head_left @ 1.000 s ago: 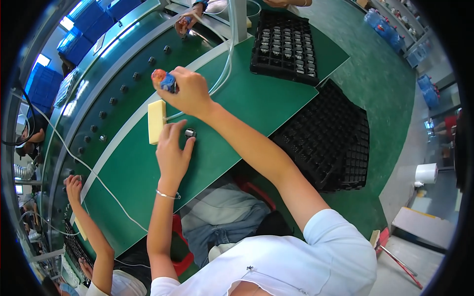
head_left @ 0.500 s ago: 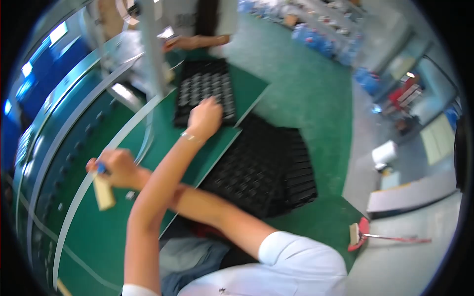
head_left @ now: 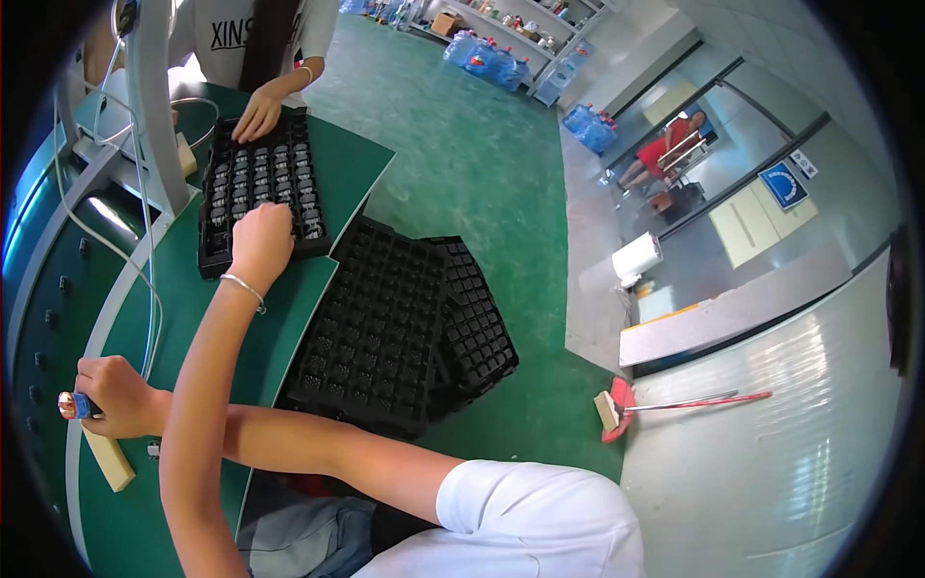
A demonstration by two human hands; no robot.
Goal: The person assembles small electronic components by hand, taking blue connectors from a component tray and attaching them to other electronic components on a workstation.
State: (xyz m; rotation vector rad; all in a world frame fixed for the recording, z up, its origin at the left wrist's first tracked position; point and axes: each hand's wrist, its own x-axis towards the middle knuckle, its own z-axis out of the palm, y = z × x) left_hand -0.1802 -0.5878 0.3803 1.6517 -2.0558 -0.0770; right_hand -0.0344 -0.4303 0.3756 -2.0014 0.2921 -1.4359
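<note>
Head view: you have a small blue-and-orange handheld object [head_left: 81, 406] in your right hand [head_left: 118, 397], fingers closed around it, well apart from the black plastic grid tray [head_left: 214, 261], on its near left. Farther from the tray lie a pale-yellow oblong block [head_left: 112, 460] and a small silvery metal part [head_left: 153, 449]. Your left hand [head_left: 261, 239] curls over the tray's near end; whether it grips anything cannot be told. Another person's hand [head_left: 257, 116] is at the tray's far end.

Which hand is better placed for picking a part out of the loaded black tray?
Left, I'd judge: the left hand is right at the loaded tray, while the right hand is farther off, gripping the orange-and-blue tool, its forearm crossing beneath the left one.
</note>
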